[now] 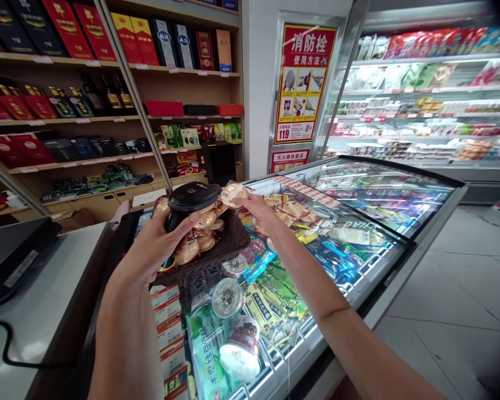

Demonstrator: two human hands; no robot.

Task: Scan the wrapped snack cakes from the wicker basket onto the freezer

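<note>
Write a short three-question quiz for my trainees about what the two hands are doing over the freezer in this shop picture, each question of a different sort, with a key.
1. True or false: the left hand grips a black scanner above the basket.
2. What does the right hand touch? A) a wrapped snack at the basket's far edge; B) the red sign on the wall; C) a bottle from the wooden shelves.
3. Fill in: the basket of snacks rests on the glass lid of the ____.

Key: 1 true; 2 A; 3 freezer.
</note>
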